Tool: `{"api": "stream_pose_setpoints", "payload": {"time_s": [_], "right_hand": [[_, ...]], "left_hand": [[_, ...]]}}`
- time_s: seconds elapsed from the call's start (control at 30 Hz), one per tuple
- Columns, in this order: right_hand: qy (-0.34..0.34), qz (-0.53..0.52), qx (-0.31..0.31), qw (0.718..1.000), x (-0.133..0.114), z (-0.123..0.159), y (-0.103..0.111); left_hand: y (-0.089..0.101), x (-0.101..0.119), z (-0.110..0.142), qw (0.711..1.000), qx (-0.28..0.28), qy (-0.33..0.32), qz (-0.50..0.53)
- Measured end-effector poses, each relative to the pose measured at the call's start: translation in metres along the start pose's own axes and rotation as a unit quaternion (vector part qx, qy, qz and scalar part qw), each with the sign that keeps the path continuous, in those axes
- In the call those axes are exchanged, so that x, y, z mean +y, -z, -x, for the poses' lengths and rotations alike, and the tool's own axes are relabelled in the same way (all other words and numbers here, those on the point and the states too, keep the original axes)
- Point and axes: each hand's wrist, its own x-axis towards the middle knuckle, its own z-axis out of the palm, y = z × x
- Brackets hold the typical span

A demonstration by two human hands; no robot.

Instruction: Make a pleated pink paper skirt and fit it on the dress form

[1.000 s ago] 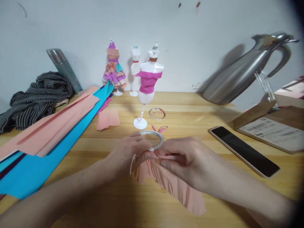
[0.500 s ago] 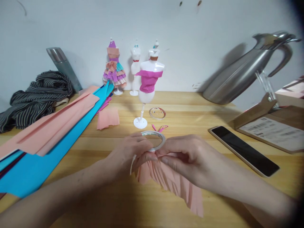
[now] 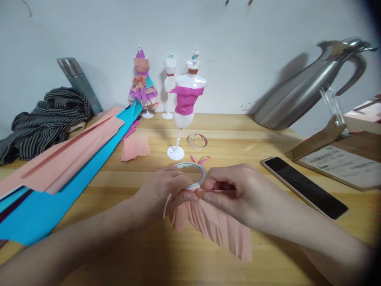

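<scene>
peach pleated paper [image 3: 214,222] hangs beneath left hand [image 3: 165,188] and right hand [image 3: 241,192], upper edge pinched in their fingers [image 3: 216,200].

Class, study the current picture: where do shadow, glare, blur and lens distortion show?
Head view: a shadow on the wall beside the steel jug; head view: bright glare on the front mannequin; head view: shade on the tabletop below the left hand; head view: steel jug and flask lean outward, probably lens distortion; head view: box label looks blurred.
</scene>
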Motion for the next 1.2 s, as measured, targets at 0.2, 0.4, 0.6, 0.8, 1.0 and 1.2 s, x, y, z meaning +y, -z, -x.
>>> {"api": "stream_pose_setpoints", "payload": {"time_s": [0.2, 0.4, 0.6, 0.8, 1.0, 1.2], "right_hand": [[-0.011, 0.063, -0.035, 0.997, -0.001, -0.003, 0.01], [-0.026, 0.108, -0.015, 0.994, -0.009, -0.002, -0.003], [-0.024, 0.19, 0.035, 0.981, -0.006, 0.001, -0.018], [-0.036, 0.114, 0.027, 0.992, -0.009, 0.001, -0.009], [-0.015, 0.099, 0.047, 0.994, -0.005, 0.001, -0.006], [0.04, 0.099, 0.096, 0.99, -0.007, 0.002, -0.02]], "left_hand": [[0.007, 0.005, -0.003, 0.999, 0.003, 0.041, -0.012], [0.009, 0.015, -0.005, 0.997, 0.003, 0.07, -0.013], [0.01, 0.022, -0.006, 0.994, -0.005, 0.102, 0.025], [0.013, 0.027, -0.008, 0.989, -0.01, 0.148, 0.029], [0.012, 0.024, -0.007, 0.99, 0.003, 0.136, 0.026], [0.01, 0.027, -0.009, 0.987, 0.019, 0.154, 0.042]]}}
